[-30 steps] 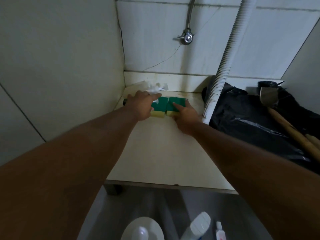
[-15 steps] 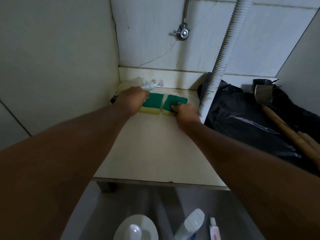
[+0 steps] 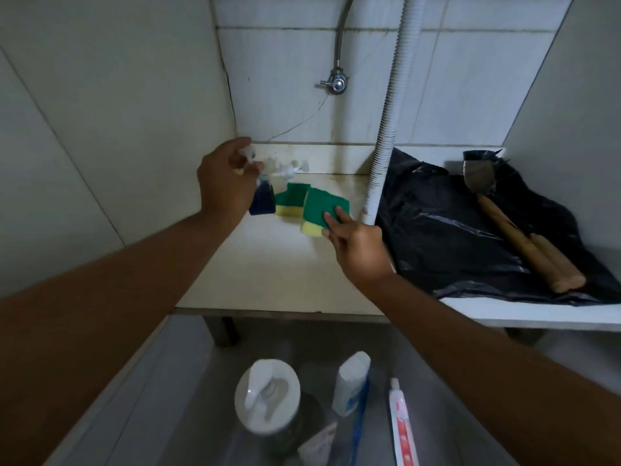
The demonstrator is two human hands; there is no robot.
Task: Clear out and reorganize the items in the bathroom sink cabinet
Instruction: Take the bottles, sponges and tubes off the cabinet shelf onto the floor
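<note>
Two green-and-yellow sponges are at the back of the cabinet shelf (image 3: pixel 275 270). My right hand (image 3: pixel 356 247) pinches the right sponge (image 3: pixel 321 211) by its near corner and has it tilted off the shelf. The left sponge (image 3: pixel 290 201) lies flat behind it. My left hand (image 3: pixel 225 183) grips a clear spray bottle with dark blue liquid (image 3: pixel 263 196), lifted and tilted, its white nozzle pointing right.
A white corrugated drain hose (image 3: pixel 386 129) drops to the shelf right of the sponges. A black plastic bag (image 3: pixel 470 230) with a wooden-handled hammer (image 3: pixel 517 230) covers the right shelf. On the floor below stand a pump bottle (image 3: pixel 267 398), a white tube (image 3: pixel 351 385) and a toothpaste tube (image 3: pixel 401 428).
My left hand has left the left sponge, taken the spray bottle and raised it. My right hand has lifted the right sponge and drawn it back toward me.
</note>
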